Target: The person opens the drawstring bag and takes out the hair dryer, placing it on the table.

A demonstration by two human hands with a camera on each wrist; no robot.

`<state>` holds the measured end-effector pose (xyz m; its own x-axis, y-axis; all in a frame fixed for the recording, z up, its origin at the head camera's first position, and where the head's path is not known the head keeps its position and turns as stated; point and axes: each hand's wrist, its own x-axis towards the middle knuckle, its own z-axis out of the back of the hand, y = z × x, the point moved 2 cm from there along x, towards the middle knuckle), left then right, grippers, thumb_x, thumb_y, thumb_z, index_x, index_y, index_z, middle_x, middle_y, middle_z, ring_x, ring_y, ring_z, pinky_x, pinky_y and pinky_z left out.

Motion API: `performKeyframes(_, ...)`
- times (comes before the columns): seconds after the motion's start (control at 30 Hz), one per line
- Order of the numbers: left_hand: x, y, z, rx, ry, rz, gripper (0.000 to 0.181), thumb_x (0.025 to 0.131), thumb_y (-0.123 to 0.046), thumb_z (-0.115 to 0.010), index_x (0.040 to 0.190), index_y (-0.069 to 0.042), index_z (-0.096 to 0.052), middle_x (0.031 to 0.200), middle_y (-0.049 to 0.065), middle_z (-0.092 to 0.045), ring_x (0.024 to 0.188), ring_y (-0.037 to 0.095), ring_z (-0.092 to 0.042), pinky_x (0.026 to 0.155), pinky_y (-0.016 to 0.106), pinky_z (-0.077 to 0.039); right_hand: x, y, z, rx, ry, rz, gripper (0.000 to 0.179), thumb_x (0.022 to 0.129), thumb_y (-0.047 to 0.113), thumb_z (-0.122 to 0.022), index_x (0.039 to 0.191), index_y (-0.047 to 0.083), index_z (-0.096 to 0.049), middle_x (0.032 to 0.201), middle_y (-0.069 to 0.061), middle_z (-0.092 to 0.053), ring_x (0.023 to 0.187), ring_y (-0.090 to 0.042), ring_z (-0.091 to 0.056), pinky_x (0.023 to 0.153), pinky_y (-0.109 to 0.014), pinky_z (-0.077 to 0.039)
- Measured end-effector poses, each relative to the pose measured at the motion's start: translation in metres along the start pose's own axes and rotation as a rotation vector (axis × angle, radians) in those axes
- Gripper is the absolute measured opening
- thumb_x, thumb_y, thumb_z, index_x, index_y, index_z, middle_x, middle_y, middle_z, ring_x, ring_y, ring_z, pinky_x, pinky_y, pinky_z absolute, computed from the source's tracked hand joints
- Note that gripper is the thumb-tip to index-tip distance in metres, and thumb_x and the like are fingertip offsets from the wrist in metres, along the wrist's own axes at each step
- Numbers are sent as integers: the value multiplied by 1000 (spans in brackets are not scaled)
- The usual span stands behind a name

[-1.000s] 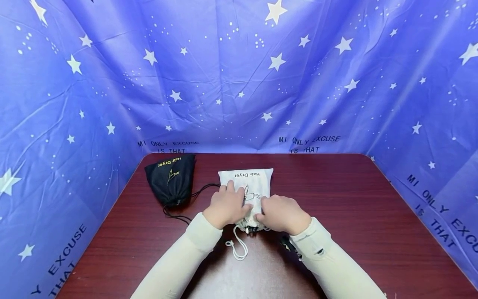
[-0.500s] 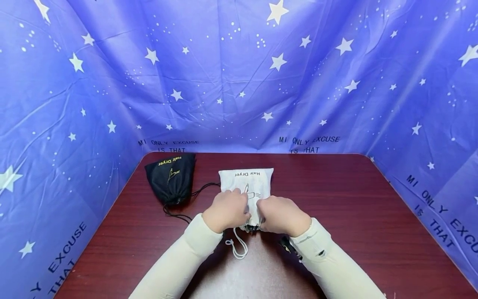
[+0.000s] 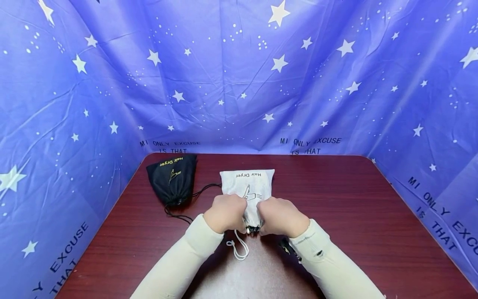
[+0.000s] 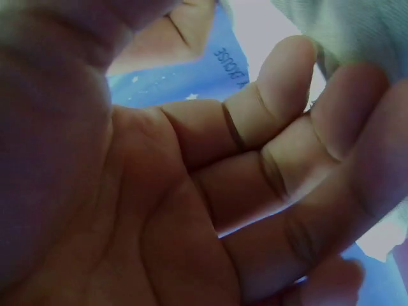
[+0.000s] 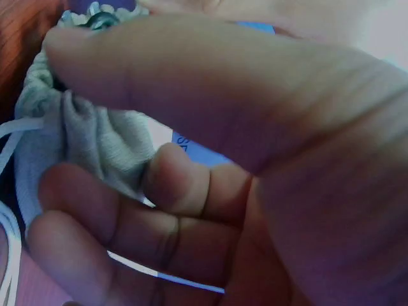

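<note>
A white drawstring bag, printed "Hair Dryer", lies flat mid-table, its gathered mouth toward the person. My left hand grips the left side near that mouth with curled fingers; in the left wrist view the fingertips are at the pale cloth. On the opposite side my right hand holds the bag's edge. The right wrist view has the right thumb over the ruffled opening and the fingers along the cloth. Something dark shows inside the mouth. A looped white cord trails from the left side.
A black drawstring bag with yellow "Hair Dryer" print lies at the back left. Its black cord reaches toward the white bag. A dark strap-like item is at the right wrist. Starry blue cloth surrounds the reddish-brown table.
My left hand has drawn back from the bag's printed face toward its mouth, and its fingers have curled. My right fingers have curled more tightly at the right edge. The bag stays in place.
</note>
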<state>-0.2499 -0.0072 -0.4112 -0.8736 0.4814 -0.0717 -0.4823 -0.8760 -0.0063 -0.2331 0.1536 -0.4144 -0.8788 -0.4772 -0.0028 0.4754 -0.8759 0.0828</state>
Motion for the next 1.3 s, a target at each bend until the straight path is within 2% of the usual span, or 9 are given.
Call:
performKeyframes(0.13,4,2,-7,29,32,48,44,59,-52,-96,75,-23,-67,74,-5,-66,67,20,-64,58,45,-54,3,-5,-4,-4,12,-70,43,55,39,-95,56,26,-54,58,8,-55,54,-16,-53,51,-42,-48)
performKeyframes(0.23,6,2,-9,40,34,53,45,59,-54,-96,75,-23,-68,74,-4,-67,67,22,-64,58,46,-54,5,-8,-8,-2,13,-85,44,55,42,-95,56,27,-54,59,8,-55,55,-16,-53,51,-42,-48)
performKeyframes(0.5,8,-1,-14,72,-55,-7,48,54,-55,-98,76,-23,-69,74,-2,-68,65,24,-65,53,45,-53,7,-7,-11,38,-39,-37,42,53,37,-94,57,25,-54,56,9,-53,52,-17,-50,49,-40,-44)
performKeyframes(0.93,10,-2,-14,103,-108,-107,39,60,-43,-96,71,-22,-64,72,-3,-67,63,18,-63,51,43,-52,8,-8,-10,30,-53,1,34,58,26,-85,56,24,-51,55,8,-50,51,-17,-47,49,-38,-42)
performKeyframes(1.3,10,1,-6,75,-98,-85,41,63,-46,-92,66,-23,-59,69,-2,-65,59,21,-61,51,45,-52,7,-11,-2,-1,-59,14,34,60,29,-84,55,26,-51,54,9,-50,50,-17,-47,48,-39,-42)
